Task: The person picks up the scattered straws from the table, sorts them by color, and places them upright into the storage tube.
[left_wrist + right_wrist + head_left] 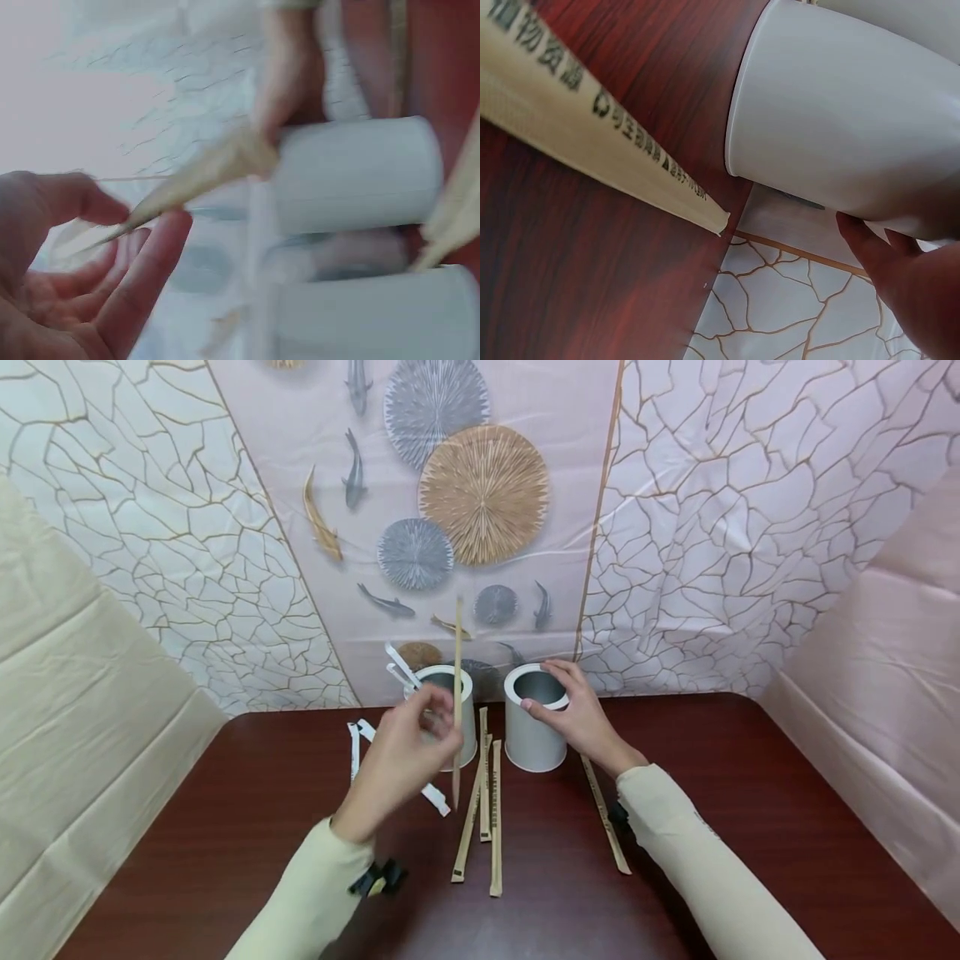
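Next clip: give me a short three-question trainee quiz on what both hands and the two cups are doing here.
1. True or false: the left hand holds a thin wooden stick upright.
2. What does the right hand grip? A) the right cup B) a paper sleeve C) nothing
3. Which cup has white strips sticking out of it?

Key:
1. True.
2. A; fingers curl over its rim.
3. The left cup, behind the left hand. Tan paper sleeves lie on the table in front.
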A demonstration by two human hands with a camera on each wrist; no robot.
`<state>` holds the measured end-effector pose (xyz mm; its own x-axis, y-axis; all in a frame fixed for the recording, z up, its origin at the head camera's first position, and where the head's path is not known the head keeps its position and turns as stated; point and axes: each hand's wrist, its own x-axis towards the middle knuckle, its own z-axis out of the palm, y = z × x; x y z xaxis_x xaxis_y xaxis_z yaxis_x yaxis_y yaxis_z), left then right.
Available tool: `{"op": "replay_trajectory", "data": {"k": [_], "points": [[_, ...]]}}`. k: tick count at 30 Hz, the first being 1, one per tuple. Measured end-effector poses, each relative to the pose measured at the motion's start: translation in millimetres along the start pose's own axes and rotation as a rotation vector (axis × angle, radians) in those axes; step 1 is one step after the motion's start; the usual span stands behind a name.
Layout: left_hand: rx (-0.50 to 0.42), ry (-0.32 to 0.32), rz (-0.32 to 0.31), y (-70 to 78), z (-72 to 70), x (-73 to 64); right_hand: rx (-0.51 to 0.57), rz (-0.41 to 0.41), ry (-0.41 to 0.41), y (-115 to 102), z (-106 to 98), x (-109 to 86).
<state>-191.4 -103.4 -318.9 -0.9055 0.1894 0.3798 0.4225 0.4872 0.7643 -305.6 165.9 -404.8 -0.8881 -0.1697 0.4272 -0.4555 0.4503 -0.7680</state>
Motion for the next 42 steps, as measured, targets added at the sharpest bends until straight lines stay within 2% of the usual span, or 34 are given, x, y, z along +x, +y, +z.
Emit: {"op": "replay_trajectory", "data": {"k": [2, 4, 8, 10, 12, 16, 19, 24, 28, 32, 35, 37, 39, 42], "points": [[-0.046, 0.056, 0.061, 9.3, 1.1, 22.7, 0.004, -0.002, 0.001, 2, 4, -0.3], [-0.051, 0.113, 0.126, 16.8, 5.7, 44.8, 0.014, -0.006, 0.0, 3, 8, -0.6], [-0.023, 0.154, 0.219, 21.3, 23.8, 83.5, 0.039, -0.018, -0.001, 2, 14, -0.4], [-0.001, 0.141, 0.226, 16.6, 34.9, 98.7, 0.055, -0.017, -0.005, 0, 16, -0.4], [0.009, 0.115, 0.203, 8.8, 45.8, 110.3, 0.061, -0.013, -0.013, -1, 18, -0.8], [0.042, 0.058, 0.143, -11.2, 66.3, 122.2, 0.06, -0.008, -0.009, -2, 19, -2.2], [0.11, 0.018, 0.134, -22.3, 75.0, 121.5, 0.059, -0.015, -0.003, -2, 20, -2.0], [0.281, -0.094, 0.08, -29.2, 74.5, 113.8, 0.068, -0.027, -0.012, -4, 23, 0.2], [0.338, -0.166, 0.04, -26.2, 65.8, 108.9, 0.064, -0.029, -0.003, -4, 21, 0.8], [0.316, -0.176, 0.046, -17.6, 47.5, 99.6, 0.044, -0.02, 0.004, -3, 17, 0.6], [0.296, -0.17, 0.055, -10.1, 31.2, 86.9, 0.029, -0.025, 0.015, -1, 13, 0.6], [0.317, -0.174, 0.063, -8.6, 24.0, 74.6, 0.024, -0.029, 0.022, 0, 10, 0.8], [0.361, -0.186, 0.068, -13.4, 22.8, 60.8, 0.02, -0.027, 0.027, 1, 6, 0.9], [0.407, -0.204, 0.059, -29.4, 31.2, 39.7, 0.009, -0.02, 0.028, 2, 1, 0.5]]}}
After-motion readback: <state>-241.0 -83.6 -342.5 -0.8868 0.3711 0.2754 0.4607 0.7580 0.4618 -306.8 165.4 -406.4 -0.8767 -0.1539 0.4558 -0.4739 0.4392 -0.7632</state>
